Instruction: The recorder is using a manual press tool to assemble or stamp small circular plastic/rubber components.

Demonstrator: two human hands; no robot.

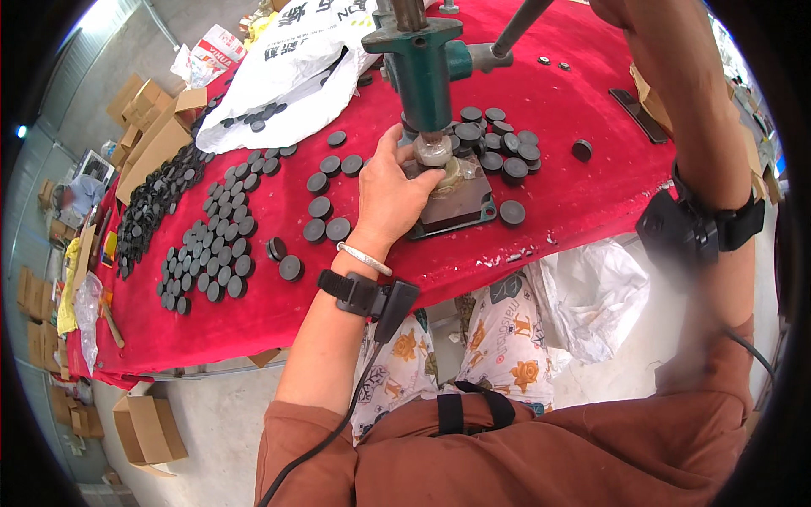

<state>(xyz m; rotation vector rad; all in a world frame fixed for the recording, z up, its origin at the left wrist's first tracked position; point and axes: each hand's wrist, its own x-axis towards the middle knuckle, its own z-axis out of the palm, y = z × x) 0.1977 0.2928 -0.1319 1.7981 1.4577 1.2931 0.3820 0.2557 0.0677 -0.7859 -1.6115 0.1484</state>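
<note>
A green hand press (427, 84) stands on the red-covered table, its ram ending in a clear, rounded tip (433, 150) just above the die on a dark metal base (456, 207). My left hand (390, 193) is at the die, thumb and forefinger curled in beside the tip; what they pinch is hidden. Round black caps (514, 169) lie in a heap close behind and right of the base. My right hand (610, 10) is raised at the upper edge, mostly cut off, near the outer side of the press lever (519, 29); its fingers do not show.
Many more black caps (215, 253) cover the table's left side. A white woven sack (287, 76) lies behind them, with caps at its mouth. A dark phone (638, 116) rests at the right. Cardboard boxes (148, 429) stand on the floor at left.
</note>
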